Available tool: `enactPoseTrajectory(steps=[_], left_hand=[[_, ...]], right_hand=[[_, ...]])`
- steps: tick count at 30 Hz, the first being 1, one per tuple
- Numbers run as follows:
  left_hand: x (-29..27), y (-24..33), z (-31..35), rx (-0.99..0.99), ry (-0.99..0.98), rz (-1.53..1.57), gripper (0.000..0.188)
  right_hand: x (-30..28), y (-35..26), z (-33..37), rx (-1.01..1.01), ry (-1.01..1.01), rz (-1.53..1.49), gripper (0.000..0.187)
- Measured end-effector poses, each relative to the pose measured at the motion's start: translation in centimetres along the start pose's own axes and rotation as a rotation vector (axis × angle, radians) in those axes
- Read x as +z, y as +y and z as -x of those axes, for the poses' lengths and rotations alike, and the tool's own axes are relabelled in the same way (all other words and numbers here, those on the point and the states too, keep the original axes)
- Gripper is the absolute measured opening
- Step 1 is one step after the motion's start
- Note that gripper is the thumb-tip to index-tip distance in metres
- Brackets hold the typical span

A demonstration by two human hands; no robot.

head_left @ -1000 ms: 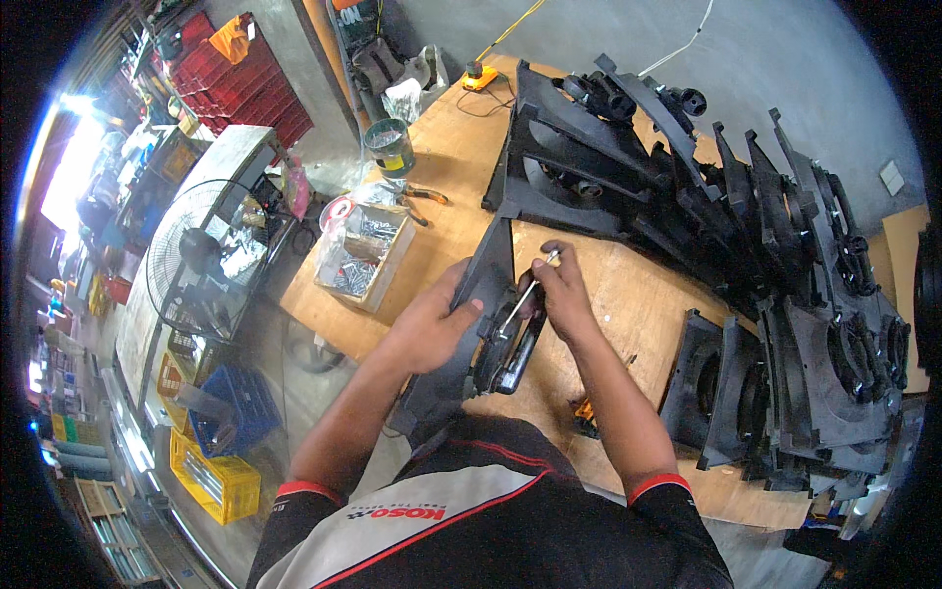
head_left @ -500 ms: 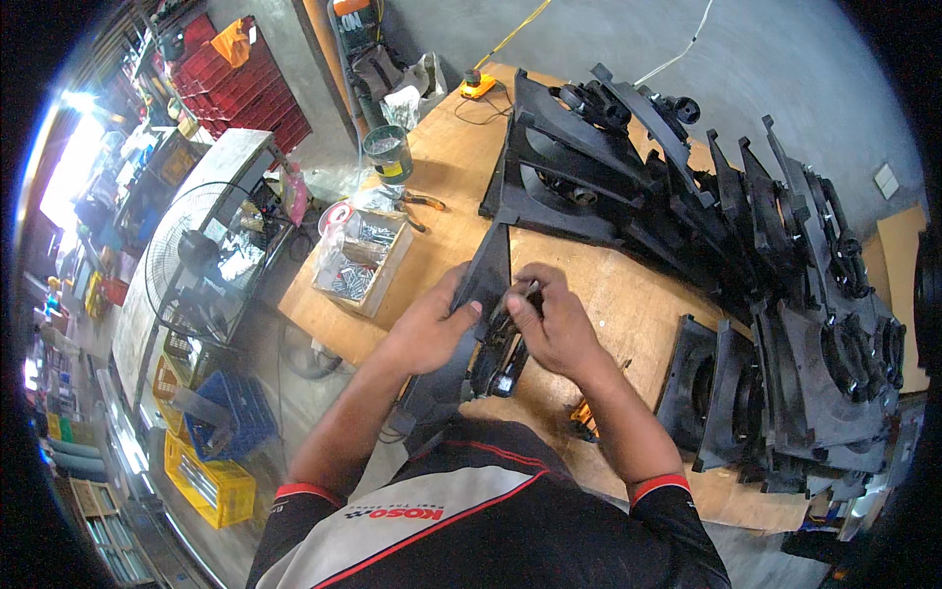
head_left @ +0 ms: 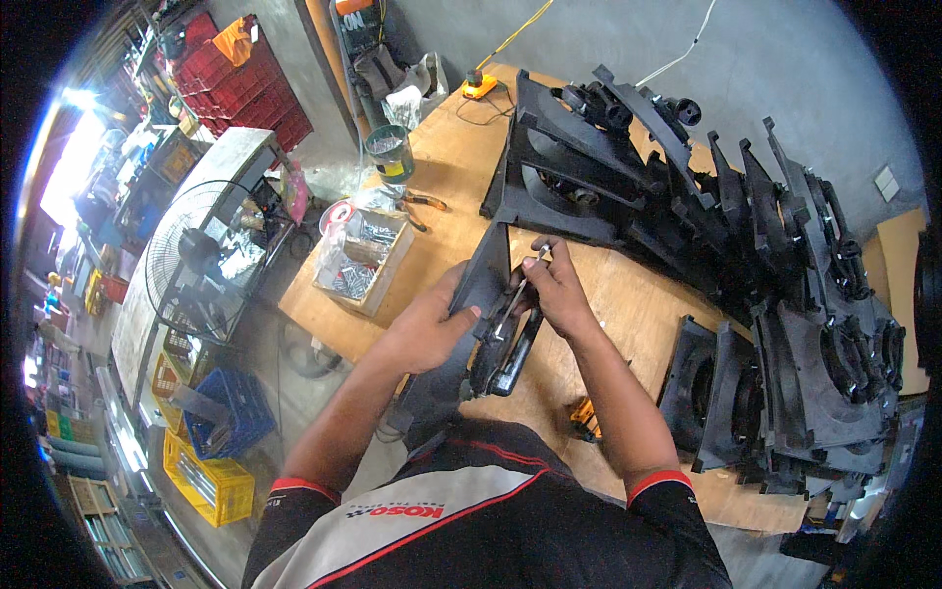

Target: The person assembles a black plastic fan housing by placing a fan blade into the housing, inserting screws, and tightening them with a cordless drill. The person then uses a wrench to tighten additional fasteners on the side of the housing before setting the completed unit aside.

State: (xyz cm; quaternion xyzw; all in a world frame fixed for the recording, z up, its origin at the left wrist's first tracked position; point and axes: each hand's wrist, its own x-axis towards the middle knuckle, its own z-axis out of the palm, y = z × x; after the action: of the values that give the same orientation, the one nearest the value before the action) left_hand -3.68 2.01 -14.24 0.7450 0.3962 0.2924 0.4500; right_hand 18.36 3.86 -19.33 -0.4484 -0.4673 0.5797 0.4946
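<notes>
While the big wooden tabletop [head_left: 638, 304] carries nearly everything, its far and right side is filled with a long heap of black frames [head_left: 775, 285], leaning on each other like fallen books, so they stay within reach. Near the front edge, just before the person's chest, one black panel [head_left: 469, 334] stands up on its edge, tilted a little. It seems to stand that way so both hands can get at its side.

Next comes the cardboard box of small metal bits [head_left: 358, 260] on the left part of the tabletop, near the left arm, likely handy for grabbing. Behind it sits a round tin can [head_left: 390, 154].

Now the hands. The left hand [head_left: 432, 329] is wrapped around the panel, fingers closed on it to keep it steady. The right hand [head_left: 557, 290] has its fingers pinched on a thin tool [head_left: 510, 302] that points down at the panel's edge.
</notes>
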Motion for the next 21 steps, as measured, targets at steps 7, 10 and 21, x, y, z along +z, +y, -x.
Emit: enactPoseTrajectory(steps=[7, 10, 21], left_hand=[[-0.1, 0.8, -0.2, 0.001, 0.001, -0.062, 0.052], [0.0, 1.7, -0.6, -0.042, 0.000, -0.042, 0.052], [0.9, -0.1, 0.2, -0.012, -0.003, -0.011, 0.055]], right_hand=[[-1.6, -1.9, -0.1, -0.909, 0.131, 1.311, 0.021], [-1.5, -4.8, -1.8, -0.878, -0.095, 1.503, 0.026], [-0.4, -5.2, -2.8, -0.460, -0.450, 1.593, 0.031]])
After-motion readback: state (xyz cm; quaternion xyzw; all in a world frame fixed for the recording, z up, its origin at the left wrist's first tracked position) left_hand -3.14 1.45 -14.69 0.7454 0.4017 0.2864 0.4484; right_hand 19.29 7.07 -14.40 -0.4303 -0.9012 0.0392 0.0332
